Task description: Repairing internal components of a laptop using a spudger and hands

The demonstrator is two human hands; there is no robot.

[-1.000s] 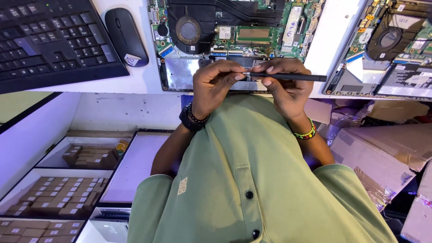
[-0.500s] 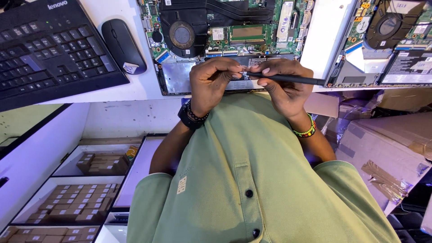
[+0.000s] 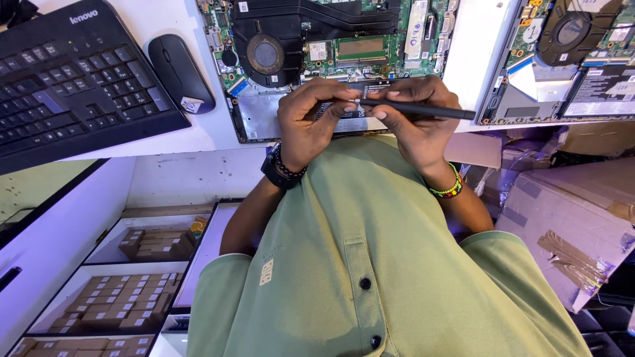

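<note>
A white worktop [image 3: 198, 135] runs across the top of the view, with a white wall panel below its edge and shelves of small brown cartons [image 3: 106, 317] at lower left. On the worktop lie a black keyboard [image 3: 73, 79], a black mouse [image 3: 180, 73] just beside it, and an opened laptop [image 3: 344, 46] showing a green circuit board, a round black fan and a black heat pipe. A second opened laptop [image 3: 575, 59] lies to the right, with a white rectangular label on its dark battery.

The left hand [image 3: 311, 122] and the right hand [image 3: 413, 122] meet over the near edge of the first laptop. The right hand's fingers are closed round a slim black screwdriver [image 3: 423, 109], held level, its handle end pointing right. The left hand's thumb and fingertips pinch together at the tool's tip; what lies between them cannot be told. A dark beaded band and watch circle the left wrist, a green and yellow beaded bracelet [image 3: 448, 188] the right.

Large brown cardboard boxes [image 3: 569, 225] with strips of brown tape stand below the worktop at right. A green buttoned shirt [image 3: 370, 277] fills the foreground, with a small pale rectangular tag on the chest.
</note>
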